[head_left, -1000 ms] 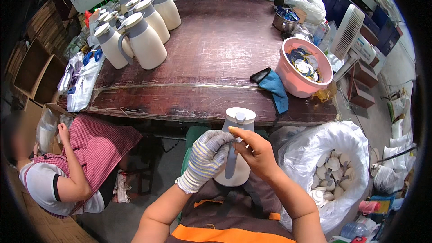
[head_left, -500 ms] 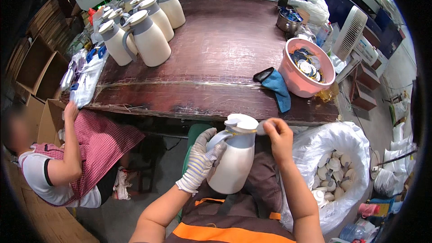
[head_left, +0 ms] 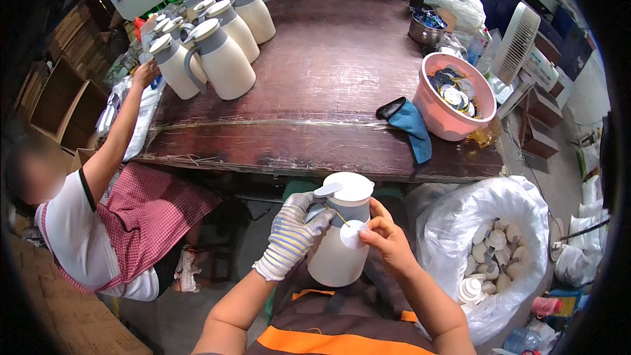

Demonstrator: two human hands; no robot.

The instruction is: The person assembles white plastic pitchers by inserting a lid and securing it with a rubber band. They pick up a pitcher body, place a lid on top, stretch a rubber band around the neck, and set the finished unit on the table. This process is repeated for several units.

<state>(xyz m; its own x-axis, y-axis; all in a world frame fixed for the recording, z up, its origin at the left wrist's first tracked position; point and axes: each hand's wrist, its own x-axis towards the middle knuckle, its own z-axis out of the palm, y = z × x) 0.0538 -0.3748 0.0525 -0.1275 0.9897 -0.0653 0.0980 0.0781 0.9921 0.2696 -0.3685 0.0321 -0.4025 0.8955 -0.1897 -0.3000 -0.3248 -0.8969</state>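
Between the hands sits a cream, tapering jug (head_left: pixel 335 263) with a grey collar, probably stiff, smooth and moderately heavy; its curved grey handle (head_left: pixel 317 214), at the gloved left hand (head_left: pixel 294 231), looks the surest hold. The flat, round white tag (head_left: pixel 350 234), by the bare right hand (head_left: pixel 389 240), seems light and bendable, best taken by its rim; its thin yellow cord (head_left: pixel 343 219) looks soft. The left hand curls around the handle; whether it grips the cord, I cannot tell. The right, half closed, pinches the tag's edge.
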